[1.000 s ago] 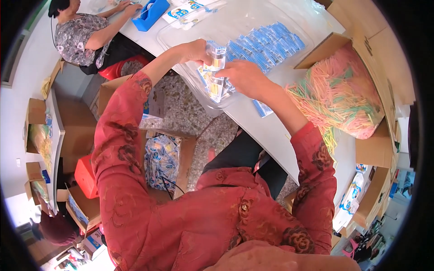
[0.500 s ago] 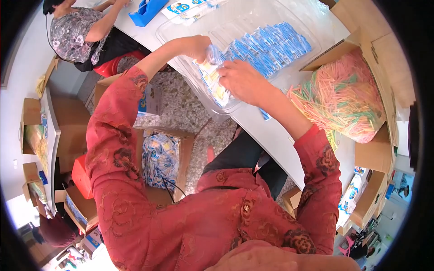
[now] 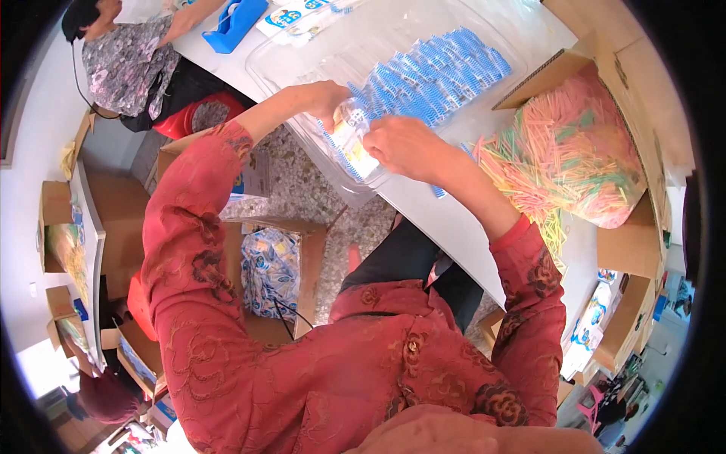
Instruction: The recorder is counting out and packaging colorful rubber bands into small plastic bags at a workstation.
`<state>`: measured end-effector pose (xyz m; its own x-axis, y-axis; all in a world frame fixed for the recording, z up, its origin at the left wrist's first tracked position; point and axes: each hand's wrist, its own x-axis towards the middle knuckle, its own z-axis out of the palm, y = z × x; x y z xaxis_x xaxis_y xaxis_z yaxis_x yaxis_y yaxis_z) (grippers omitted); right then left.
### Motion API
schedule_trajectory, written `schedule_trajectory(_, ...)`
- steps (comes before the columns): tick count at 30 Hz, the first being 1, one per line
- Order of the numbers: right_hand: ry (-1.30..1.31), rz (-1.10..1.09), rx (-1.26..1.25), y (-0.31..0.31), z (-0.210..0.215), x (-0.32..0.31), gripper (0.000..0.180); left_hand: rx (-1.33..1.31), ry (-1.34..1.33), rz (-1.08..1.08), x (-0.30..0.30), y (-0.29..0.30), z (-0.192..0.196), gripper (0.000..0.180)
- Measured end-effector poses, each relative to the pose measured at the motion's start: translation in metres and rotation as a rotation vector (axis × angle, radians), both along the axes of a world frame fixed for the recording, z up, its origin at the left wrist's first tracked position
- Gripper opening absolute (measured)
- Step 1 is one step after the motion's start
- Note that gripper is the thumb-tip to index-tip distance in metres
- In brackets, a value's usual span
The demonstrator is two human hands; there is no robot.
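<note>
A shallow clear plastic tray (image 3: 266,47) lies on the white table, with rows of small blue-and-white striped packets (image 3: 442,76) standing in it. Over the tray's near corner my left hand (image 3: 327,102) has its fingers closed on a clear plastic packet (image 3: 349,121) with a yellowish print. My right hand (image 3: 404,145) pinches the same packet from the other side, its fingertips partly hidden. Beneath both hands, more striped packets (image 3: 354,168) line the tray's near edge.
At the right, a cardboard box (image 3: 529,76) tips out thin pink, yellow and green sticks (image 3: 567,151). A blue tape dispenser (image 3: 236,23) stands far left, near a seated person (image 3: 125,64). An open carton of wrapped packets (image 3: 271,268) sits on the floor.
My left hand has come down a little and toward me, and the packet now lies lower between both hands. My right hand has shifted slightly nearer me. The whole view has moved slightly.
</note>
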<state>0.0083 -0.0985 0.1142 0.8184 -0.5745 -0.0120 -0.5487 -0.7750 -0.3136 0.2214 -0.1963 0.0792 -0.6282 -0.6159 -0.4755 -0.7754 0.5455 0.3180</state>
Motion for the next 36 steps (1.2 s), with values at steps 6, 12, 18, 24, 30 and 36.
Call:
schedule_trajectory(6,-0.416,-0.124,-0.133,0.008,0.015,-0.033,0.005,0.012,-0.028,0.219,0.005,-0.006,0.002,0.085)
schedule_trajectory(12,-0.458,-0.227,-0.153,0.019,0.02,-0.069,0.009,0.05,0.05,0.229,0.006,-0.01,-0.009,0.085)
schedule_trajectory(18,-0.517,-0.327,-0.162,0.029,0.011,-0.102,0.009,-0.041,0.053,0.128,-0.021,0.011,-0.006,0.08)
schedule_trajectory(24,-0.598,-0.496,-0.106,0.043,0.001,-0.132,0.011,-0.025,0.096,0.181,-0.01,0.019,0.008,0.082)
schedule_trajectory(30,-0.49,-0.666,-0.083,0.066,-0.057,-0.151,0.019,-0.117,0.118,0.116,-0.004,0.023,0.019,0.089)
schedule_trajectory(36,-0.398,-0.609,-0.228,0.076,-0.09,-0.131,0.042,-0.568,0.288,0.11,-0.025,0.066,0.073,0.078)
